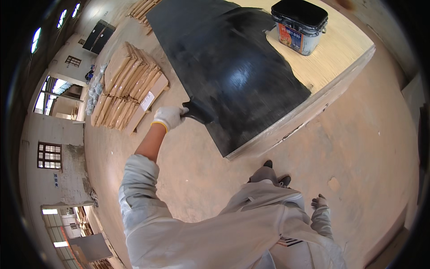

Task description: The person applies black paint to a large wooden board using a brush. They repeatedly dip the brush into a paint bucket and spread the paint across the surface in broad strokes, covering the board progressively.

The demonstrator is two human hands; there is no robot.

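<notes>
At the far left, beyond the work area, a stack of flat cardboard-wrapped packs [130, 85] lies on the concrete floor [188, 166], set well clear of the person so it does not crowd the reach.

Next comes the left hand [170, 116], in a white work glove, arm stretched out and fingers closed tight round the handle of a black paint applicator [199, 113]. Its head rests on the near left corner of the board [233, 67], right at the edge; whether it is a brush or a roller is too blurred to tell. The long reach seems chosen to keep body and clothes off the wet coat.

The board is a large wooden panel lying flat on a low stack that serves as the desk. Most of its surface is glossy black; a bare, pale strip remains along the right and far side. A paint bucket [300, 27] stands on that unpainted part, probably to stay off the wet black.

At the lower right the right hand [320, 202], in a grey glove, hangs by the leg, holding nothing, fingers loosely curled. Open floor lies all along the board's near edge and to the right.
</notes>
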